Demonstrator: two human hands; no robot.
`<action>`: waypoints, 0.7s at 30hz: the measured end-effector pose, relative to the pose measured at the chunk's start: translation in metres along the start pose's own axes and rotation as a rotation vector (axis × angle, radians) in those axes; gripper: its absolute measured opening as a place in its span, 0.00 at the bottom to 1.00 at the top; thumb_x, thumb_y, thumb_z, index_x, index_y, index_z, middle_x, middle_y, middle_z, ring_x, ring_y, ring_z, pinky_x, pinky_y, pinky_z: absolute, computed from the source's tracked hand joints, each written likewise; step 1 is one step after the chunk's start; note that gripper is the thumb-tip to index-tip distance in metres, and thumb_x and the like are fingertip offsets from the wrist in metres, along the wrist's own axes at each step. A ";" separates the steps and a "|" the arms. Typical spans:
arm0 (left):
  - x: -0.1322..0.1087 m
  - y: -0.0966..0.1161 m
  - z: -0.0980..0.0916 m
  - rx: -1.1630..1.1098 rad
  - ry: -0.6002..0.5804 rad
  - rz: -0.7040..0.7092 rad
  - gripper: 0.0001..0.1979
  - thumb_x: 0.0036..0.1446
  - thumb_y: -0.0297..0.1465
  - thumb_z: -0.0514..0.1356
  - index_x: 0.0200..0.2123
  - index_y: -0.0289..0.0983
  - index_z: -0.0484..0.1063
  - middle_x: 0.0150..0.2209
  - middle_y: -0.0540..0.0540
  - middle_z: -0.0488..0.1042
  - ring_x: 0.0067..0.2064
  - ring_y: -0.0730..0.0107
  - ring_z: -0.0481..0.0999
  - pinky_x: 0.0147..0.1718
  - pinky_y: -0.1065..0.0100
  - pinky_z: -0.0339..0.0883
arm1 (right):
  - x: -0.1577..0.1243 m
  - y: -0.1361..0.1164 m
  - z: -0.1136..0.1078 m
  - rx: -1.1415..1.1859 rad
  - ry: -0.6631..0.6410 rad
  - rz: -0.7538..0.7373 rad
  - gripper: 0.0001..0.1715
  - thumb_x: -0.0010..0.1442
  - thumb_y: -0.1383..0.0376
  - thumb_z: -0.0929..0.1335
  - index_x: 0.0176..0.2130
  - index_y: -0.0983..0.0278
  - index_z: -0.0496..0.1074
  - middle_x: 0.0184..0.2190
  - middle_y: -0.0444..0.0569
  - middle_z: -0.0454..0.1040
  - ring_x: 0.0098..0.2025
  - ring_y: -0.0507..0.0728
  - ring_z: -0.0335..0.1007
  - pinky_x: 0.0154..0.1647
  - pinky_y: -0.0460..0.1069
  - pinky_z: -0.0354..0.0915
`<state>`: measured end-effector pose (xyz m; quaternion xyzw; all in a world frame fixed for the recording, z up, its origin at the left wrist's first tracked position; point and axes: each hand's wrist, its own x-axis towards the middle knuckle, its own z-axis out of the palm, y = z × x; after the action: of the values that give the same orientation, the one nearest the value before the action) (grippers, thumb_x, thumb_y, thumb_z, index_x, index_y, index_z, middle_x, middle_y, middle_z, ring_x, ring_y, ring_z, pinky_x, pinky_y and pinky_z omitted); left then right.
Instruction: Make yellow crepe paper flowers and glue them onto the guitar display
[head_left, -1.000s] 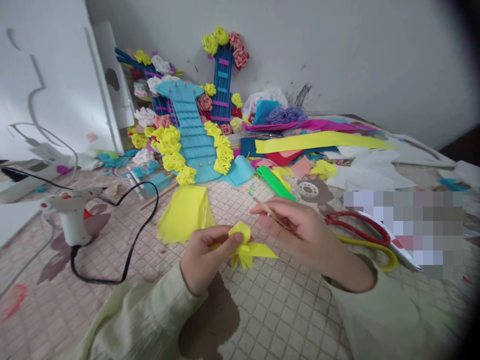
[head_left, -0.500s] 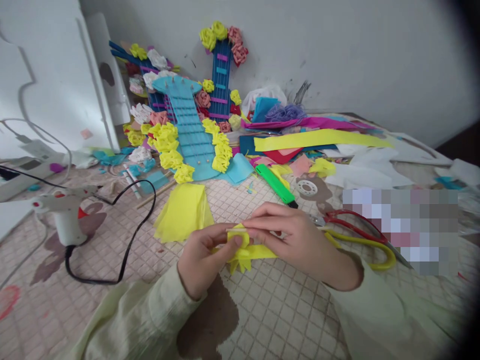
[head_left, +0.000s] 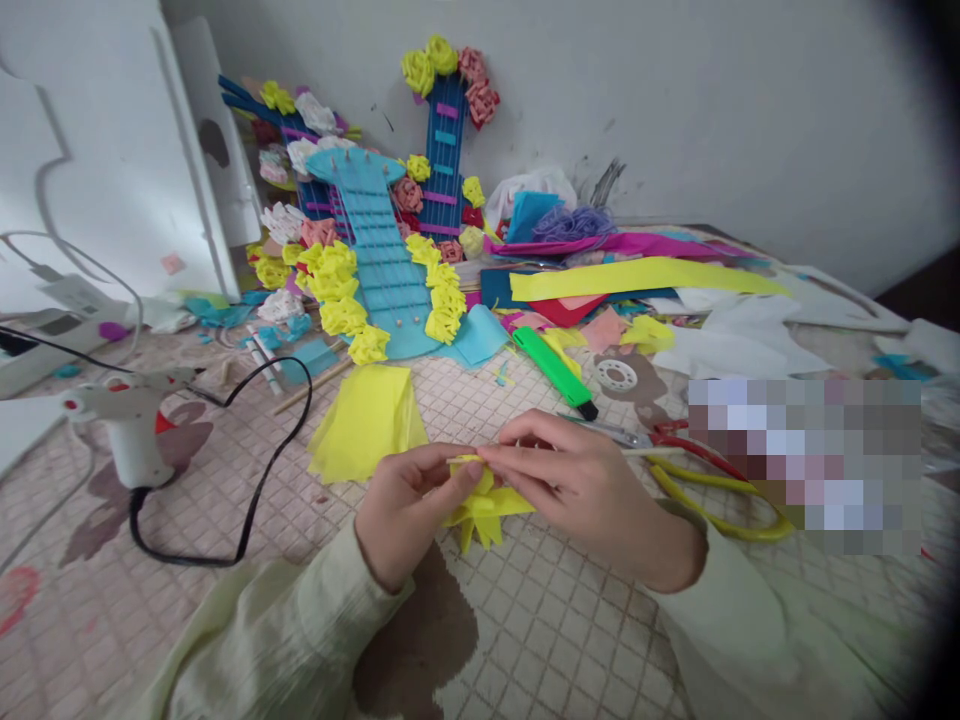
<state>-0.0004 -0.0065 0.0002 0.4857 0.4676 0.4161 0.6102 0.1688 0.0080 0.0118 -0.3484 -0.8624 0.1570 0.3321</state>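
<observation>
Left hand [head_left: 401, 510] and right hand [head_left: 592, 500] are pinching yellow paper [head_left: 481, 530] over the gridded tabletop [head_left: 577, 600], a grey wall [head_left: 690, 120] rising behind its far edge.

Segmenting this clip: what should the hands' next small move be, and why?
Probably curl the top edge of the yellow paper with the right hand, which is at that edge; the left hand pinches the piece, and a flat strip shows below.

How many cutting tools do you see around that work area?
2: the green cutter, lying beyond the right hand, and the scissors, close behind that hand with handles to its right. Others may be hidden under the papers.
</observation>
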 end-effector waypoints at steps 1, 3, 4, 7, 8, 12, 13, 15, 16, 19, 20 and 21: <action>0.000 -0.001 0.000 0.036 -0.002 0.013 0.12 0.48 0.33 0.61 0.36 0.33 0.74 0.27 0.45 0.78 0.27 0.71 0.75 0.26 0.71 0.69 | 0.000 0.000 0.000 0.025 0.004 0.016 0.12 0.59 0.69 0.62 0.38 0.65 0.74 0.33 0.49 0.71 0.34 0.51 0.67 0.33 0.46 0.64; -0.001 -0.002 -0.001 0.123 -0.002 0.052 0.13 0.49 0.34 0.60 0.37 0.33 0.74 0.28 0.45 0.78 0.28 0.69 0.75 0.26 0.71 0.68 | 0.001 -0.001 -0.001 0.093 0.014 0.055 0.11 0.58 0.69 0.63 0.38 0.67 0.73 0.33 0.49 0.71 0.35 0.50 0.67 0.34 0.45 0.64; -0.001 -0.002 -0.002 0.167 0.001 0.078 0.13 0.49 0.34 0.60 0.37 0.33 0.74 0.28 0.44 0.78 0.30 0.68 0.75 0.26 0.71 0.68 | 0.002 -0.001 -0.002 0.126 0.020 0.073 0.10 0.58 0.68 0.64 0.38 0.68 0.73 0.33 0.48 0.71 0.35 0.50 0.67 0.35 0.44 0.64; -0.002 -0.001 -0.002 0.287 0.010 0.156 0.12 0.51 0.33 0.58 0.36 0.33 0.74 0.30 0.43 0.78 0.33 0.67 0.75 0.28 0.70 0.68 | 0.003 -0.001 -0.002 0.189 0.029 0.117 0.09 0.55 0.65 0.67 0.36 0.68 0.74 0.31 0.47 0.72 0.33 0.49 0.68 0.33 0.43 0.64; -0.002 -0.001 -0.002 0.322 0.014 0.179 0.12 0.51 0.33 0.57 0.36 0.33 0.74 0.31 0.43 0.78 0.33 0.67 0.75 0.29 0.70 0.68 | 0.003 -0.001 -0.002 0.197 0.028 0.125 0.09 0.55 0.65 0.68 0.35 0.68 0.74 0.30 0.47 0.73 0.33 0.49 0.68 0.32 0.43 0.64; -0.002 -0.002 -0.002 0.475 0.062 0.269 0.10 0.52 0.32 0.57 0.34 0.33 0.74 0.31 0.44 0.77 0.33 0.69 0.75 0.32 0.70 0.68 | 0.004 0.000 0.000 0.190 0.046 0.127 0.08 0.55 0.66 0.67 0.34 0.68 0.74 0.30 0.47 0.73 0.32 0.49 0.68 0.32 0.43 0.63; -0.002 -0.003 -0.002 0.506 0.079 0.292 0.10 0.52 0.32 0.57 0.34 0.33 0.74 0.31 0.45 0.77 0.33 0.69 0.74 0.33 0.70 0.67 | 0.004 0.000 0.001 0.181 0.054 0.127 0.08 0.55 0.66 0.67 0.35 0.68 0.74 0.30 0.47 0.73 0.32 0.49 0.68 0.32 0.43 0.63; -0.002 -0.004 -0.003 0.546 0.100 0.329 0.09 0.52 0.32 0.57 0.33 0.33 0.73 0.29 0.46 0.76 0.32 0.71 0.74 0.32 0.71 0.67 | 0.004 0.000 0.002 0.170 0.064 0.129 0.07 0.55 0.67 0.67 0.34 0.68 0.74 0.29 0.47 0.73 0.32 0.49 0.68 0.32 0.43 0.63; -0.001 -0.005 -0.004 0.557 0.103 0.338 0.09 0.52 0.32 0.56 0.33 0.34 0.73 0.28 0.47 0.76 0.31 0.71 0.74 0.31 0.72 0.67 | 0.004 0.000 0.002 0.168 0.062 0.132 0.07 0.56 0.67 0.66 0.33 0.68 0.73 0.29 0.47 0.73 0.32 0.49 0.68 0.32 0.43 0.63; -0.001 -0.005 -0.005 0.595 0.094 0.353 0.08 0.53 0.32 0.56 0.32 0.34 0.73 0.28 0.47 0.75 0.31 0.72 0.74 0.29 0.73 0.67 | 0.004 0.000 0.001 0.173 0.043 0.131 0.06 0.56 0.67 0.66 0.33 0.68 0.72 0.29 0.46 0.72 0.32 0.48 0.67 0.33 0.44 0.63; -0.001 -0.005 -0.005 0.608 0.089 0.365 0.08 0.53 0.32 0.56 0.32 0.34 0.73 0.28 0.48 0.76 0.31 0.72 0.74 0.29 0.73 0.67 | 0.003 0.000 0.001 0.175 0.036 0.128 0.06 0.56 0.67 0.65 0.33 0.67 0.72 0.29 0.45 0.72 0.32 0.48 0.67 0.33 0.44 0.63; -0.002 -0.005 -0.005 0.619 0.082 0.379 0.08 0.53 0.31 0.56 0.32 0.35 0.73 0.28 0.48 0.76 0.31 0.72 0.74 0.30 0.73 0.67 | 0.003 0.000 0.001 0.177 0.029 0.125 0.06 0.56 0.67 0.65 0.34 0.67 0.72 0.30 0.45 0.72 0.32 0.48 0.67 0.33 0.44 0.62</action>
<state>-0.0051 -0.0080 -0.0049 0.7084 0.4972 0.3793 0.3272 0.1666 0.0098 0.0129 -0.3732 -0.8169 0.2479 0.3633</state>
